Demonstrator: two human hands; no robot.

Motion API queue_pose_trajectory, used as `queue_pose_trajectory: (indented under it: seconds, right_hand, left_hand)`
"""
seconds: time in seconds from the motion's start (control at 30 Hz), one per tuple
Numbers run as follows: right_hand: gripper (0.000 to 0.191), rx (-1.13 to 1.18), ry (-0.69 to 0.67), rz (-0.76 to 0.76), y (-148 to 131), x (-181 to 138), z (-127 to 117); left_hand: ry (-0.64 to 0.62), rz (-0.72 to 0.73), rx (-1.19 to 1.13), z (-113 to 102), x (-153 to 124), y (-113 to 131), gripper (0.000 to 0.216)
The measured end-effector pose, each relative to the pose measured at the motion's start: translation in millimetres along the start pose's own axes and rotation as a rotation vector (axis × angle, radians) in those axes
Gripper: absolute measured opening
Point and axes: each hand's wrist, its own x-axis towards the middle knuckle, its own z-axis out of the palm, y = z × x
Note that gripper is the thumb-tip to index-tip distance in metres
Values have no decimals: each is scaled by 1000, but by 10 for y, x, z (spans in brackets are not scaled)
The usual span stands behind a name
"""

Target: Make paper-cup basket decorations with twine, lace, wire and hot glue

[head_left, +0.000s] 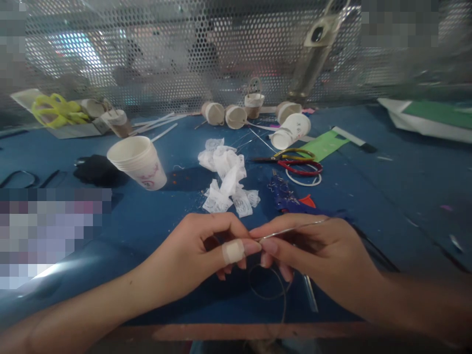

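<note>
My left hand [206, 246], with a bandage [233, 251] on its thumb, is pinched at the fingertips against my right hand [313, 246]. Between the right thumb and fingers runs a thin silvery wire [291, 229], its near end meeting the left fingertips. Below the hands hangs a loop of brown twine [284, 300], trailing down past the table edge; where it enters the fingers is hidden. Beyond the hands lies a heap of white lace [230, 172]. A blue glue gun [282, 194] rests just past my right hand.
A stack of paper cups [136, 162] leans at left. Scissors [300, 164] lie at right, near a toppled cup stack [295, 130] and a green strip [326, 144]. Small twine-wrapped cups [236, 117] line the perforated screen [165, 59]. A clear stick [310, 293] lies under my right hand.
</note>
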Motion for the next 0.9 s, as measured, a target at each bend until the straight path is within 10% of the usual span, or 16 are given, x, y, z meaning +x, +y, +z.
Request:
queue_pose_trajectory:
  seconds: [0.9]
  right_hand:
    - [23, 48, -28, -46, -11, 17, -8]
  left_hand:
    - [-14, 35, -56, -5, -40, 7, 21]
